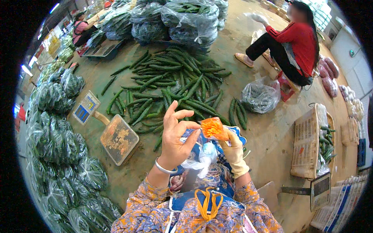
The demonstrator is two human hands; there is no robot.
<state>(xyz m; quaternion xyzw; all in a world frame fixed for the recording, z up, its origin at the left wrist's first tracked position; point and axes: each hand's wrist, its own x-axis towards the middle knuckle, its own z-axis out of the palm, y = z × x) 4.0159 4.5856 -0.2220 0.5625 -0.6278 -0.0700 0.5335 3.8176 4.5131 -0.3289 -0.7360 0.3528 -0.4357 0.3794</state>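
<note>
Holds in the right hand [233,153], covered by a cream-coloured glove, a small orange packet [214,129] with a bundle of thin yellow-orange sticks or strands showing at one end, raised above the lap. Holds the bare left hand [176,138] just beside the packet, with thumb and forefinger tips nearly meeting at its edge and the other fingers spread; too small to tell about anything pinched between. Shows below both hands a crumpled translucent white plastic bag [202,164]. Looks only partly done, judging by the floor: left loose beyond the hands, a broad heap of long dark-green cucumbers [171,79]; already bagged, a long row of clear plastic bags full of green produce [58,143] along the left side, plus a tall stack of similar filled bags [147,21] behind the heap. Includes near the heap, at left, a flat-topped weighing scale [118,140] with only brownish residue visible on its platform.
</note>
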